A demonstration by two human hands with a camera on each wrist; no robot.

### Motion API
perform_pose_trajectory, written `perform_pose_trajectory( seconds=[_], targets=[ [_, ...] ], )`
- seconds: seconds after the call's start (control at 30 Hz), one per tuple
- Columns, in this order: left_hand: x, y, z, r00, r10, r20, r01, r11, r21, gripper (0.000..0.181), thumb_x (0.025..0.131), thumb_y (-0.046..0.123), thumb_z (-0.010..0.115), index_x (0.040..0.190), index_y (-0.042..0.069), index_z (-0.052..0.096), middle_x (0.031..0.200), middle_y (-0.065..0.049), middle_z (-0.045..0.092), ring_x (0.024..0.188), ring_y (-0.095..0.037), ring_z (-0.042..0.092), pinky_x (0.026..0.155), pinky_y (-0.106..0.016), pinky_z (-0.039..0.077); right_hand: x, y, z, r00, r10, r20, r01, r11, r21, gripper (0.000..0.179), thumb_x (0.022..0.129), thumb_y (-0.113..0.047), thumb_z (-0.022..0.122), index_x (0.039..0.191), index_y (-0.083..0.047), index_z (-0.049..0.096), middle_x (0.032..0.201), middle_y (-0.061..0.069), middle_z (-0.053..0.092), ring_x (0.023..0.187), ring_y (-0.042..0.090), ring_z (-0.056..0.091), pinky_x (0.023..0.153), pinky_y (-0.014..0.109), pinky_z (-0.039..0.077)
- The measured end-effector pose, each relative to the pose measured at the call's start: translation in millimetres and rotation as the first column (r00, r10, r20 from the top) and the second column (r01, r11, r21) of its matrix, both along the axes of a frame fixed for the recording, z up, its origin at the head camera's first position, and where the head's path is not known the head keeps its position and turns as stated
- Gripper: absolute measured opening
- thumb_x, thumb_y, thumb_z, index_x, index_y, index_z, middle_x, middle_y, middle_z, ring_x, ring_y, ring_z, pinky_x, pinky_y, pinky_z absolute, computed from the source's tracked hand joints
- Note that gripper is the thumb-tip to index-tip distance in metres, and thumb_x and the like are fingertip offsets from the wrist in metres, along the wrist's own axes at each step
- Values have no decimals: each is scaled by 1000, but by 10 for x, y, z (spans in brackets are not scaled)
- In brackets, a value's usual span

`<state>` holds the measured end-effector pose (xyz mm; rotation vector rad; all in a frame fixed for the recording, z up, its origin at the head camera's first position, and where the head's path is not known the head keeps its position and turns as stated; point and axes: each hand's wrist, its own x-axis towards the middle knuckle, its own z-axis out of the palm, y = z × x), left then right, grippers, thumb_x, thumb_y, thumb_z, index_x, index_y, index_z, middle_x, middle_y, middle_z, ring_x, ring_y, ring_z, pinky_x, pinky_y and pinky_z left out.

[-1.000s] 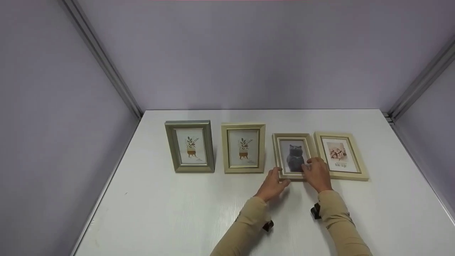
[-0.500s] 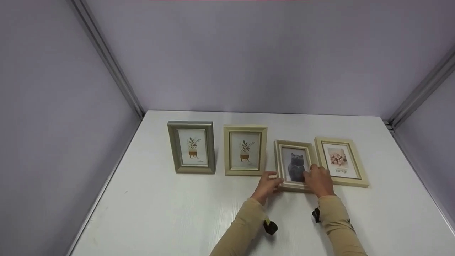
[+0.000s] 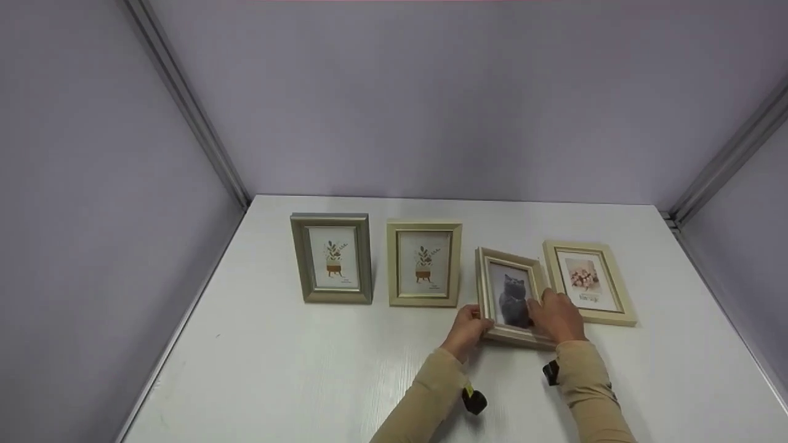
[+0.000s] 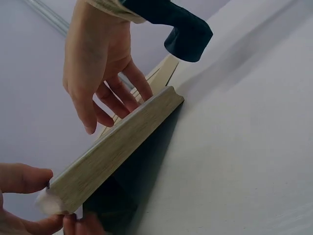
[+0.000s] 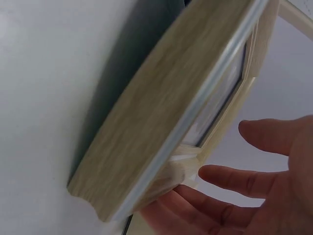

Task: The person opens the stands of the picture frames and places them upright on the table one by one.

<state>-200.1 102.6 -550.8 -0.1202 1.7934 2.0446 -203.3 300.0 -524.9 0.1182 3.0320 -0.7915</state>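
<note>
In the head view, a beige picture frame (image 3: 516,296) with a grey cat photo is slightly turned, its underside partly raised off the white table. My left hand (image 3: 466,332) pinches its lower left corner, thumb on the front and fingers beneath, as the left wrist view shows. My right hand (image 3: 557,315) is at its right side. In the right wrist view, that hand's fingers (image 5: 234,181) are loosely extended, some touching the frame's side (image 5: 166,107), with the thumb apart. Just right of it lies a cream picture frame (image 3: 622,295) with a pink flower print.
To the left stand a grey-green picture frame (image 3: 338,296) and a pale gold picture frame (image 3: 425,299), both with potted-plant prints. The white table (image 3: 277,369) is bounded by a grey back wall (image 3: 431,111) and side walls.
The cat picture frame has come toward me, turned a little and tilted up. My left hand has taken hold of its lower left corner. The other frames have stayed in place.
</note>
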Motion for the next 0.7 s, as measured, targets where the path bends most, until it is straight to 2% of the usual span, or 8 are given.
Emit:
perform_pose_trajectory(
  seconds=[0.1,0.23,0.3,0.37,0.5,0.57,0.63,0.7],
  targets=[
    [42,-9,-2,999,-17,-27,17,999,-28,32,92,-1,63,123,-6,55,101,-8,60,86,-15,56,73,-25,49,4,9,-2,1000,-9,14,10,1000,-17,34,100,-21,55,97,12,58,85,24,58,75,39,60,66,57,48],
    [85,-44,-1,992,-50,-119,31,988,-154,31,93,7,69,121,-3,59,111,-11,54,99,-20,53,83,-32,50,6,1,13,1000,-18,24,19,1000,-24,35,100,-22,55,97,12,58,84,25,60,74,39,60,66,57,49],
    [85,-65,16,986,-64,-154,32,979,-199,31,92,9,71,119,-2,61,112,-11,51,101,-21,51,84,-33,49,-11,-5,37,999,-16,37,17,1000,-26,37,101,-23,55,98,13,58,86,27,61,77,41,62,67,58,49],
    [82,-87,29,984,-75,-161,42,978,-202,30,93,10,70,119,0,61,111,-9,53,99,-20,53,82,-32,50,-30,-9,63,998,-15,54,17,999,-35,39,101,-24,54,102,15,58,90,30,62,81,44,63,70,59,50],
    [79,-114,34,986,-81,-148,62,990,-128,27,95,4,67,119,-4,58,100,-6,62,84,-14,58,73,-28,51,-58,13,124,992,18,127,-11,998,-60,48,103,-28,52,117,18,54,106,36,62,93,48,63,77,60,51],
    [90,-119,27,991,-78,-113,69,994,-84,27,95,1,66,120,-4,57,98,-5,60,81,-13,56,70,-28,53,-62,37,165,984,50,170,-38,997,-73,53,104,-28,50,126,20,50,115,39,59,98,50,63,80,60,51],
    [103,-117,23,996,-70,-57,71,997,17,29,95,-3,62,122,-5,53,100,-9,58,83,-17,57,69,-34,58,-76,65,217,979,78,186,-64,995,-82,56,105,-28,49,131,21,45,122,41,55,103,52,60,82,61,50],
    [111,-111,28,997,-72,-10,72,992,107,31,96,-7,58,126,-5,50,102,-12,56,86,-22,59,70,-41,61,-103,82,273,982,98,164,-84,993,-87,57,105,-28,49,133,22,43,125,43,52,106,54,58,85,62,49]
  ],
)
